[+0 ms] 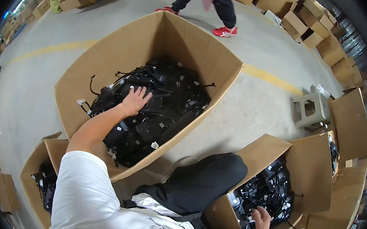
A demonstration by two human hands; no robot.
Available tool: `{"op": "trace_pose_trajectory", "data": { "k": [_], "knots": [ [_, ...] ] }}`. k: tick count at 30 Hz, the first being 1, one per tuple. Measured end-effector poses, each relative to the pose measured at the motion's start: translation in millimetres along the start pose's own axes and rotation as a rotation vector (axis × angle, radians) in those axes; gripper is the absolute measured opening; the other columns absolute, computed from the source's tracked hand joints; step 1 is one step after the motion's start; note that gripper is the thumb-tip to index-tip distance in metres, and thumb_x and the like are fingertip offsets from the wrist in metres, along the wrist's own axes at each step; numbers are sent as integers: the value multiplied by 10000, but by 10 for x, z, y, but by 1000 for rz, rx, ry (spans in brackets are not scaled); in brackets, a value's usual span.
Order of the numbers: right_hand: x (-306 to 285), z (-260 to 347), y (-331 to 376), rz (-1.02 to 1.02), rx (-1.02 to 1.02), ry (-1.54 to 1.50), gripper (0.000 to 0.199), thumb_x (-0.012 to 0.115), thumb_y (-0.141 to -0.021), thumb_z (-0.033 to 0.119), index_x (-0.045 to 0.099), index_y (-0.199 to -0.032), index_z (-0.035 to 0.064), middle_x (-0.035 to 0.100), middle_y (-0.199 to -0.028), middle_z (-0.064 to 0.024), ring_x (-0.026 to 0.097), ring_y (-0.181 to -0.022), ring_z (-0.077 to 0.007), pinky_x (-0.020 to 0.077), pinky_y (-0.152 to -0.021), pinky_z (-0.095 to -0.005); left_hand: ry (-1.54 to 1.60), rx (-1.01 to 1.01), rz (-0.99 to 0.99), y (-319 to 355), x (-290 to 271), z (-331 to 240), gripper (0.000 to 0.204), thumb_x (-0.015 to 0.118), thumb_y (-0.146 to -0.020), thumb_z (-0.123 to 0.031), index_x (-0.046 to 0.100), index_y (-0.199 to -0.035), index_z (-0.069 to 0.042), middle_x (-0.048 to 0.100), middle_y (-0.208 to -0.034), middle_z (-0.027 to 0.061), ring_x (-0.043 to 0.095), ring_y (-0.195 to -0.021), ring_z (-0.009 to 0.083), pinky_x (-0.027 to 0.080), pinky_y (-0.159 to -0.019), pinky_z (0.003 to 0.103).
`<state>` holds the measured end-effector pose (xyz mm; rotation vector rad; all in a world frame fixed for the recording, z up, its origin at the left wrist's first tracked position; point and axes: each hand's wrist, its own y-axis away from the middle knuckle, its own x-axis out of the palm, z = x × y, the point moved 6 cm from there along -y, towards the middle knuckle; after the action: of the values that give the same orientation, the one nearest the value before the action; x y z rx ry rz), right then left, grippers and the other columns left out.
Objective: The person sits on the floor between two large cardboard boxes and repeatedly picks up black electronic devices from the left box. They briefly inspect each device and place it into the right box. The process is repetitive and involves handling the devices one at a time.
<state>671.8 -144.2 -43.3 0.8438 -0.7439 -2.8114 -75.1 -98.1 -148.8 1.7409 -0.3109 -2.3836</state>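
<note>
My left hand (135, 102) reaches into the large cardboard box (198, 49). Its fingers are spread over a heap of black plastic parts with cables (160, 125), and it grips none of them. Small white connectors and labels dot this heap. At the lower right, my right hand (262, 223) is over a smaller open cardboard box (310, 171), its fingers curled in toward the thumb. Beneath it lie tangled black cables and dark parts (269, 189). Whatever those fingers hold, if anything, is too small to make out.
Another carton (32, 166) with black parts stands at my left side. A grey plastic stool (312, 110) is beyond the right box, near more open cartons (350, 126). Ahead, a person in red shoes (224, 31) walks behind the large box. A yellow line (271, 76) crosses the floor.
</note>
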Motion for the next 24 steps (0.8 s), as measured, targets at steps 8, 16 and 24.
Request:
{"op": "trace_pose_trajectory", "data": {
  "k": [8,16,24],
  "knots": [
    [168,-86,106,8,-51,23,472,682,-944,217,604,-1273,-113,705,-1058,-131,675,-893,-176,541,-800,-318,-86,-102,-184,-279,-19,120,803,782,-777,-290,434,-1461,-54,586,-1295,260,639,-1075,384,464,-945,503],
    [433,44,241,54,-38,-41,435,672,-951,201,625,-1264,-97,719,-1033,-92,665,-908,-153,532,-830,-294,1893,-353,-235,329,-1410,984,330,718,-897,-179,639,-1164,-2,720,-947,84,718,-899,208,595,-833,366],
    [1536,2417,256,309,-613,-410,570,647,-1003,152,420,-1481,-60,561,-1435,-218,582,-1289,-273,466,-1089,-388,2558,80,-231,533,-2829,-436,483,665,-938,-309,597,-1313,-13,713,-1193,140,711,-1049,280,573,-947,438]
  ]
}}
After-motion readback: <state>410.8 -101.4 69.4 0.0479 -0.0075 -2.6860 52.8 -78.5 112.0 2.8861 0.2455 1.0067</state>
